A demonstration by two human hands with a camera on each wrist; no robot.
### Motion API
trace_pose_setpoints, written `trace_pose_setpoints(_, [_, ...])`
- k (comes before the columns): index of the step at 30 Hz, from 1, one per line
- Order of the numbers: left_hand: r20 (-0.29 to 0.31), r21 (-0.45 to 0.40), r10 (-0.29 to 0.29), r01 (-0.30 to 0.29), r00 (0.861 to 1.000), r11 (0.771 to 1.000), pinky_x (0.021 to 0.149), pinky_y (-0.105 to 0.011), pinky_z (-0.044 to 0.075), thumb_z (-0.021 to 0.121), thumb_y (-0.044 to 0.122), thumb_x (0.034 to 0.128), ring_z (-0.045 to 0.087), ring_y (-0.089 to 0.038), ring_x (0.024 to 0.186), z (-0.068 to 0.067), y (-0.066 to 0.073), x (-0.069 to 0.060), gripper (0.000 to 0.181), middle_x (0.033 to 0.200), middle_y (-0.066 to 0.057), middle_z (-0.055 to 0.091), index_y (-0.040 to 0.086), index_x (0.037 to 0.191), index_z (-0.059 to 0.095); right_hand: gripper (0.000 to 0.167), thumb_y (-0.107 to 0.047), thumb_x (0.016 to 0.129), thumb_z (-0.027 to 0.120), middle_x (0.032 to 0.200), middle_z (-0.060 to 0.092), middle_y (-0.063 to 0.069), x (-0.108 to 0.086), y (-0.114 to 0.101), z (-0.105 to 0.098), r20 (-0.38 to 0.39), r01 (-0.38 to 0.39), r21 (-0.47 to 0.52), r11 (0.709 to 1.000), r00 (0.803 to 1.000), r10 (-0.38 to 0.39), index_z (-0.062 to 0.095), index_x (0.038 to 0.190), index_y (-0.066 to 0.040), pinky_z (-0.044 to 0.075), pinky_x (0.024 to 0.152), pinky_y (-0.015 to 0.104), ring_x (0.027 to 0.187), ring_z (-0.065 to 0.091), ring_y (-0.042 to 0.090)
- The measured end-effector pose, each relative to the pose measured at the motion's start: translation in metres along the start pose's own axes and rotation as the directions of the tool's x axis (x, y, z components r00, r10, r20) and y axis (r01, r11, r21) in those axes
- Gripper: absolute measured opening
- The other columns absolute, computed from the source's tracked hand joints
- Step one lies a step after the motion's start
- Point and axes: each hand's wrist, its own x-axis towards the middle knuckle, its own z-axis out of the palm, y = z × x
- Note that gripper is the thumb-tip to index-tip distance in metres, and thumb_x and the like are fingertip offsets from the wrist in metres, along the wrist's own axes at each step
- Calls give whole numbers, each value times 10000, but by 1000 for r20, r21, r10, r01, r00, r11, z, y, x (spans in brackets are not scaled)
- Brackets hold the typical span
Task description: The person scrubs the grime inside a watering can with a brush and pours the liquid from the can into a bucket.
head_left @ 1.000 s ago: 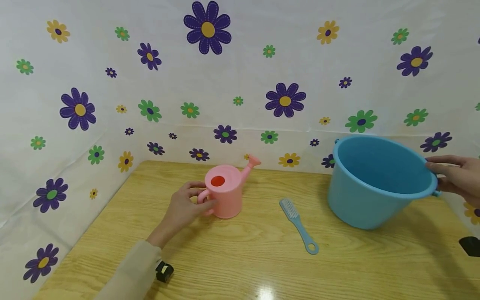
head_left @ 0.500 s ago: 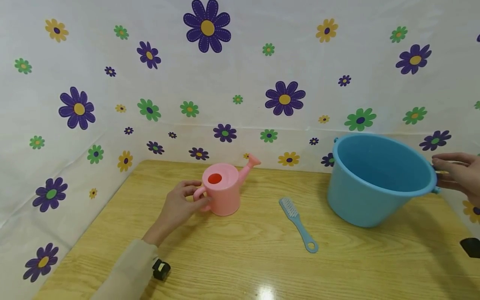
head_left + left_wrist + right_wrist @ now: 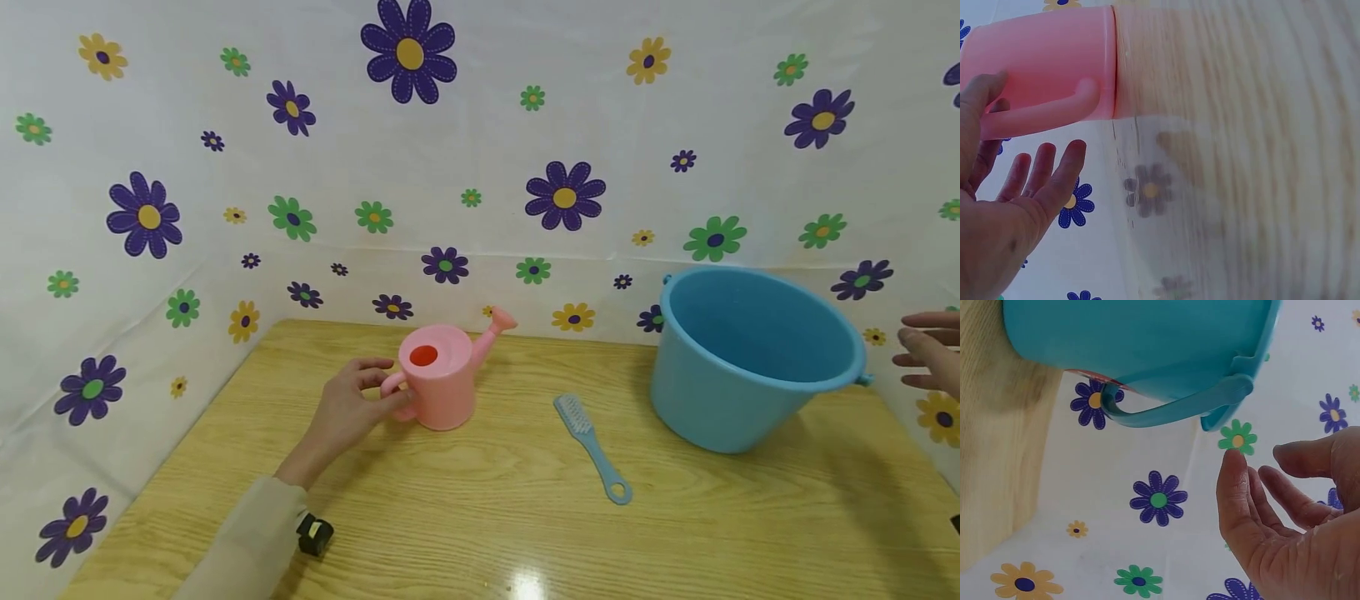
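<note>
On the left half of the table stands a pink watering can with a red inner opening, its spout pointing right. My left hand is at its handle, thumb and index finger on either side of it. The other fingers of that hand extend apart from the can in the left wrist view. A blue bucket stands at the right. Beside it, my right hand hangs apart with loosely bent fingers. In the right wrist view, a gap separates this hand from the bucket's hanging handle.
A light-blue brush with white bristles lies between watering can and bucket. Behind the wooden table hangs a white flower-print sheet, which also borders the left and right sides.
My right hand has left the bucket's rim and moved right. The watering can has shifted slightly left, and my left thumb has drawn back a little along its side.
</note>
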Motion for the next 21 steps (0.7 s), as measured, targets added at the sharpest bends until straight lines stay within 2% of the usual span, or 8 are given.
trace_pose_setpoints(4, [-3,17,0,0,1000,1000,1057,-550,504,809,392,870,545,-343,1319,-2,-2,1,395,1436,-103,548,37,1030,743,421,-321,1078,465,1127,646,-84,1,15,-1,-30,42,-10,999,999,-43,547,1459,-162,527,556,82,693,563,-173])
trace_pose_setpoints(6, [-7,36,15,-15,1000,999,1039,-545,528,800,396,880,557,-353,1310,-3,-1,0,402,1438,-111,544,38,1054,741,402,-379,1065,476,1074,557,-307,13,45,1,-53,102,-33,994,993,-104,557,1445,-273,530,555,83,731,589,-190])
trace_pose_setpoints(7, [-14,52,33,-32,999,998,1024,-550,541,793,394,887,559,-361,1305,-4,-1,-1,409,1439,-119,541,38,1078,736,418,-345,1071,482,1129,632,-207,11,43,1,-51,91,-53,994,994,-94,551,1462,-215,594,596,185,765,679,-67])
trace_pose_setpoints(10, [-86,120,130,-119,988,986,1009,-594,541,773,387,908,555,-395,1305,-8,4,-10,425,1432,-147,546,45,1154,714,411,-344,1072,476,1039,534,-329,-1,34,2,-68,177,-93,980,981,-184,561,1454,-217,513,532,84,724,572,-210])
trace_pose_setpoints(13, [-212,207,272,-229,939,951,1000,-638,524,782,323,907,562,-421,1291,-13,14,-25,413,1403,-177,569,45,1200,695,388,-196,1085,466,1073,671,36,-44,-35,-3,-31,218,-97,971,975,-222,562,1413,-12,478,555,42,698,500,-259])
trace_pose_setpoints(16, [-284,302,388,-302,877,904,951,-642,546,809,251,880,579,-432,1276,-16,25,-44,390,1389,-186,588,54,1201,704,362,-151,1079,478,1070,648,134,-66,-60,0,-13,285,-119,951,958,-288,576,1388,10,374,545,-13,704,342,-333])
trace_pose_setpoints(17, [-285,335,424,-325,860,885,918,-643,558,821,233,865,586,-440,1263,-15,28,-50,395,1387,-187,592,65,1205,709,345,-98,1067,489,1081,626,273,-73,-70,0,-4,304,-115,946,952,-306,575,1357,67,359,541,-18,703,329,-334])
trace_pose_setpoints(21, [-212,452,550,-418,808,788,853,-624,587,853,224,809,623,-451,1210,-7,39,-69,481,1381,-194,615,117,1257,714,304,-55,1022,569,1007,657,253,-91,-84,5,33,369,-151,917,929,-369,623,1300,57,343,550,-13,722,431,-242])
